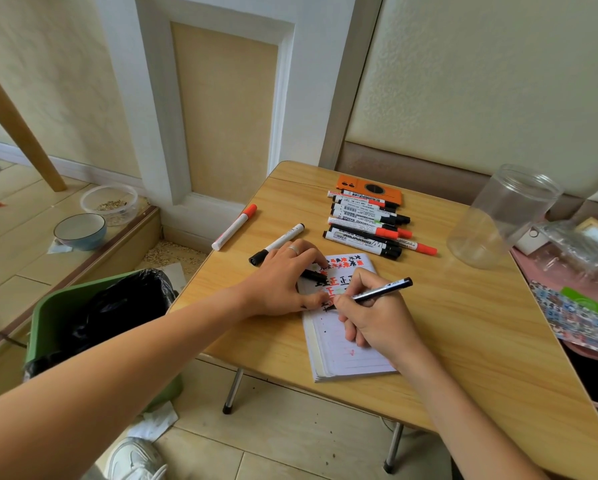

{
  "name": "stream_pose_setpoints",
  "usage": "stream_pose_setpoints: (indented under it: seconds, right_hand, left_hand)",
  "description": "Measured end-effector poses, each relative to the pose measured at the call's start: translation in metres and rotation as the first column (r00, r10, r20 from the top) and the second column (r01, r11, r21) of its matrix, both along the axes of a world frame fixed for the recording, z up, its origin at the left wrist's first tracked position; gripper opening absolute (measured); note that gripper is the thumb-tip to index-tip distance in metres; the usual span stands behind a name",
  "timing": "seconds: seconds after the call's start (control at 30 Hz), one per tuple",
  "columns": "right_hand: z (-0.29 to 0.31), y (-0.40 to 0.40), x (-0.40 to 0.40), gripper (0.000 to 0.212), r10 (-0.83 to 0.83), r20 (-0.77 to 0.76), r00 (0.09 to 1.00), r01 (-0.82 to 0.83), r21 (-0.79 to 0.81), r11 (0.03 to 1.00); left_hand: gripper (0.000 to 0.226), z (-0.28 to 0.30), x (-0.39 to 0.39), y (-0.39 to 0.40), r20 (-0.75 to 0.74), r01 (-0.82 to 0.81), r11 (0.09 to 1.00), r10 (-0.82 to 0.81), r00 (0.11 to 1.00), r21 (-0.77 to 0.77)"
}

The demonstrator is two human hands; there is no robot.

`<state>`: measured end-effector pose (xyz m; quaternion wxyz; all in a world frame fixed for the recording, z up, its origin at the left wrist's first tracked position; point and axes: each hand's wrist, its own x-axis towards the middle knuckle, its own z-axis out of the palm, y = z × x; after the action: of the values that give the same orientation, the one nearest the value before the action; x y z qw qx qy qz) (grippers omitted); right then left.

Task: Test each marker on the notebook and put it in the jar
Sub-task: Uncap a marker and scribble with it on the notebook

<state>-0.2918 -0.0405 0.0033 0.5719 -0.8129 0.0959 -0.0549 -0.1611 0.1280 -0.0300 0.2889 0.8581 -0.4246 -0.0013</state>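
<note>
Only slim marker (382, 291) on lined notebook (346, 351).

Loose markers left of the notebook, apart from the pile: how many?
2: a red-capped marker near the table's left edge, and a black-capped marker beside the left hand. That hand may hide more; a black cap shows under its fingers.

The right hand (377, 317) is covering the marker (382, 292) tip, so can't tell if it's touching the notebook (346, 355). Left hand (280, 280) is hiding part of a black cap (313, 275). The surface (463, 341) is getting cut off at the right edge.
</note>
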Motion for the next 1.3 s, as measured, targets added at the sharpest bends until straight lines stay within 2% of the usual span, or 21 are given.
stream_pose_setpoints:
  seconds: [0.2,0.6,0.77,1.03,1.1,1.3]
  right_hand:
    - [-0.0013,0.0006,0.0000,0.023,0.015,0.010,1.000,-0.014,-0.044,0.999]
    - [-0.0042,-0.0001,0.0012,0.025,-0.027,0.028,0.999,0.027,0.004,1.000]
    - [-0.0031,0.0005,0.0000,0.022,-0.003,0.021,1.000,0.004,-0.026,1.000]
    - [-0.0046,-0.0011,0.0010,0.022,0.028,0.003,1.000,-0.028,-0.007,1.000]
    - [-0.0054,-0.0015,0.0022,0.023,0.005,0.016,1.000,-0.005,0.027,1.000]
    - [-0.0054,-0.0076,0.0069,0.019,-0.161,0.077,0.984,0.134,0.280,0.951]
  left_hand:
    - [0.057,0.0001,-0.0003,0.0003,0.000,0.002,1.000,-0.002,1.000,-0.004]
    - [0.053,-0.0016,-0.0007,0.0005,0.039,-0.003,1.000,0.004,0.999,-0.015]
    - [0.052,-0.0002,-0.0015,0.0016,0.044,0.008,0.999,-0.007,0.999,-0.035]
    - [0.028,0.0052,-0.0054,0.0047,0.044,0.028,0.993,-0.023,0.999,-0.111]
    - [0.022,0.0049,-0.0057,0.0042,0.063,0.021,0.992,-0.013,0.998,-0.127]
    - [0.019,0.0066,-0.0055,0.0030,0.100,0.047,0.985,-0.030,0.995,-0.167]
